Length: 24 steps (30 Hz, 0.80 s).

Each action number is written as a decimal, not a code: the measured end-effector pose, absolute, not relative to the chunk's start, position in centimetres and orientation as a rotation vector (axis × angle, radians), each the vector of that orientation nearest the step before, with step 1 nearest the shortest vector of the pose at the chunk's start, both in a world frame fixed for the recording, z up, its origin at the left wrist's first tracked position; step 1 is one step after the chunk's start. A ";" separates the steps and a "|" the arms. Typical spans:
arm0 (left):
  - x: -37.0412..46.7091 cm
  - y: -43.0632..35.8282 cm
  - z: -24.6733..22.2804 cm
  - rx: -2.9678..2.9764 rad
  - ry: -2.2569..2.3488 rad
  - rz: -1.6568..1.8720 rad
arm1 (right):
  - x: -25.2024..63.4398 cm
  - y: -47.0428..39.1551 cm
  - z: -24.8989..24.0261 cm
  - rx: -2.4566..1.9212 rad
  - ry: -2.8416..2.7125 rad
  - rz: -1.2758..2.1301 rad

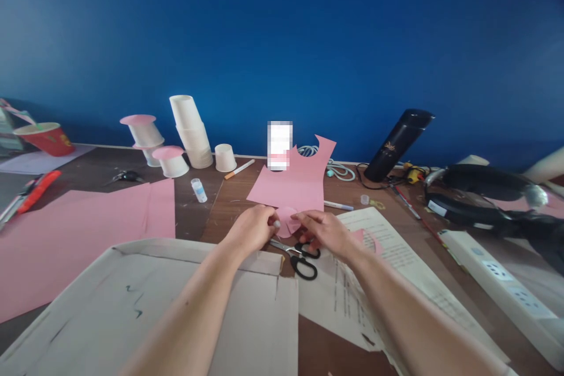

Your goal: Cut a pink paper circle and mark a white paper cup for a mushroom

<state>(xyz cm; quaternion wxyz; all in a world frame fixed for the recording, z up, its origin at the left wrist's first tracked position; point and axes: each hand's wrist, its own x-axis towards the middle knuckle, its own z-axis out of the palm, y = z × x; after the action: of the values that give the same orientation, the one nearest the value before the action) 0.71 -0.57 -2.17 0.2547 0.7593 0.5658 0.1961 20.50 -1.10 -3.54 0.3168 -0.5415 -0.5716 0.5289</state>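
Observation:
Between my two hands is a small pink paper circle with a slit or fold in its lower part. My left hand pinches its left edge, and a small whitish spot shows at the fingertips, too small to name. From the other side, the thumb and fingers of my right hand grip the circle's right edge. Just below lie black-handled scissors, their blades pointing left under the circle. Behind it, a pink sheet with rounded cut-outs leans up at the back.
Paper cups, some topped with pink discs, stand left of a cup stack. A glue bottle, marker, cardboard and pink sheets lie left. Rightward are printed papers, a black flask and power strip.

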 end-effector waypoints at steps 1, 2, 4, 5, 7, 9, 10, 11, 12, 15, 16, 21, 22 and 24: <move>0.7 -0.6 -2.1 2.067 1.536 0.528 | 20.4 -1.1 -3.4 -1.420 -1.497 1.402; 0.7 -0.6 -2.1 2.071 1.532 0.525 | 20.4 -1.2 -3.4 -1.413 -1.481 1.416; 0.7 -0.6 -2.1 2.079 1.522 0.522 | 20.3 -1.2 -3.3 -1.395 -1.433 1.448; 0.7 -0.6 -2.1 2.083 1.517 0.519 | 20.3 -1.1 -3.2 -1.387 -1.405 1.464; 0.6 -0.6 -2.2 2.097 1.508 0.507 | 20.3 -1.1 -3.2 -1.375 -1.347 1.491; 0.6 -0.6 -2.3 2.124 1.500 0.490 | 20.3 -1.1 -3.2 -1.372 -1.294 1.503; 0.6 -0.6 -2.3 2.139 1.499 0.482 | 20.3 -1.0 -3.2 -1.373 -1.273 1.504; 0.6 -0.6 -2.2 2.148 1.502 0.472 | 20.3 -1.0 -3.2 -1.373 -1.258 1.501; 0.7 -0.6 -2.2 2.153 1.509 0.460 | 20.3 -1.0 -3.2 -1.371 -1.248 1.497; 0.8 -0.5 -2.2 2.193 1.530 0.463 | 20.2 -1.0 -3.3 -1.355 -1.249 1.490; 0.8 -0.5 -2.2 2.222 1.531 0.488 | 20.2 -1.0 -3.3 -1.352 -1.255 1.490; 1.1 -0.6 -2.2 2.316 1.460 0.620 | 20.1 -1.2 -3.3 -1.351 -1.287 1.500; 1.2 -0.6 -2.1 2.316 1.428 0.628 | 20.1 -1.2 -3.2 -1.350 -1.292 1.496; 1.4 -0.7 -2.1 2.304 1.378 0.619 | 20.1 -1.2 -3.2 -1.350 -1.304 1.484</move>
<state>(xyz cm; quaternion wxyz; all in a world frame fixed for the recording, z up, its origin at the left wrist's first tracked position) 1.39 -0.71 -2.07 0.1918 0.8208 0.4908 0.2206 20.08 -1.23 -3.24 0.3660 -0.5250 -0.5072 0.5772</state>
